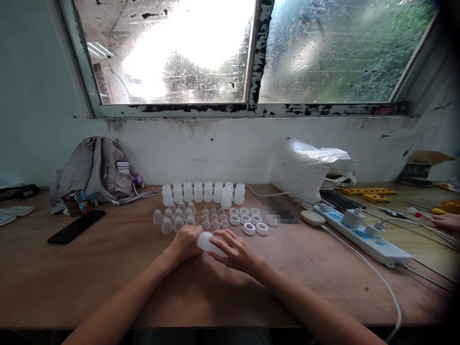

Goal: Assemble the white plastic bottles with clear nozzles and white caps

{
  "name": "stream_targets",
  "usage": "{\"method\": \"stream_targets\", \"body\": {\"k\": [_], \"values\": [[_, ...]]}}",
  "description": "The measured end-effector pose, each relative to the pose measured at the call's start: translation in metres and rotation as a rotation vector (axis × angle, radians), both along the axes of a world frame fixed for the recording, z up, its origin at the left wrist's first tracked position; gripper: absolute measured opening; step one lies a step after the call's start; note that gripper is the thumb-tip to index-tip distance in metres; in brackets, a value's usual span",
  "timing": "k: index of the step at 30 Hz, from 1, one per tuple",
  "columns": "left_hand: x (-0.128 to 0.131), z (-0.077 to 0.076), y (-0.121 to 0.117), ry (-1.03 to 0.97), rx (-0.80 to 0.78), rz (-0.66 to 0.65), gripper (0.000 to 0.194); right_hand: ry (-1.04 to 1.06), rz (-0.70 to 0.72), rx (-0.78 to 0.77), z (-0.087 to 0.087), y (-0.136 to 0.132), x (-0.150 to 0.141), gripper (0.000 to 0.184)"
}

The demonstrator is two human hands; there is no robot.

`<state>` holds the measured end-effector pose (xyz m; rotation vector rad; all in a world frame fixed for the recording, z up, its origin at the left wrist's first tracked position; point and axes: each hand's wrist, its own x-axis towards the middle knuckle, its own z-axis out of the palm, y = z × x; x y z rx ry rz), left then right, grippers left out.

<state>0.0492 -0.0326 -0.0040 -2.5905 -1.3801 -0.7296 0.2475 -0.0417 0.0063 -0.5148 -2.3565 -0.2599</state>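
My right hand (232, 250) is wrapped round a translucent white baby bottle (205, 241), which lies tilted with its rounded end toward the left. Against that end rests my left hand (188, 242), its fingers curled; whatever they hold, if anything, is hidden. Just beyond both hands stand clear domed caps (167, 225) at the left, clear nipples (214, 223) in the middle and white collar rings (262, 228) at the right. Behind these, several more white bottles (198, 192) stand upright in a row.
A grey backpack (95, 170), small box (75, 203) and black phone (76, 227) are at the left. To the right are a silvery bag (305, 167), round pale charger (312, 218), power strip (359, 235) and trailing cables. Another person's hand (446, 222) shows at the right edge.
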Motion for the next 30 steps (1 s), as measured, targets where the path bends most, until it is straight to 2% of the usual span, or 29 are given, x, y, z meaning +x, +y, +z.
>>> {"method": "stream_targets", "body": {"k": [4,8,13,15,19,21,25,30], "values": [[0.001,0.005,-0.003,0.103,0.128,-0.013,0.010,0.107,-0.022,-0.109,-0.006,-0.001,-0.001,0.026],[-0.001,0.006,-0.004,0.133,0.178,0.018,0.009,0.288,-0.119,-0.275,-0.013,0.000,-0.011,0.023],[-0.004,0.005,0.000,0.115,0.215,0.088,0.010,0.424,-0.148,-0.458,-0.009,0.001,-0.019,0.023],[-0.004,0.006,0.002,0.112,0.224,0.082,0.014,0.500,-0.135,-0.610,-0.007,0.005,-0.017,0.023],[-0.005,0.010,0.007,0.011,0.247,0.039,0.027,0.723,-0.087,-1.182,-0.010,0.021,-0.007,0.029],[-0.008,0.009,0.010,-0.061,0.265,0.095,0.035,0.884,-0.036,-1.375,-0.013,0.030,-0.003,0.031],[-0.021,0.003,0.020,-0.079,0.268,0.203,0.033,1.151,0.071,-1.553,-0.016,0.042,0.002,0.033],[-0.029,-0.001,0.026,-0.075,0.187,0.177,0.021,1.187,0.203,-1.671,-0.014,0.041,0.003,0.028]]}}
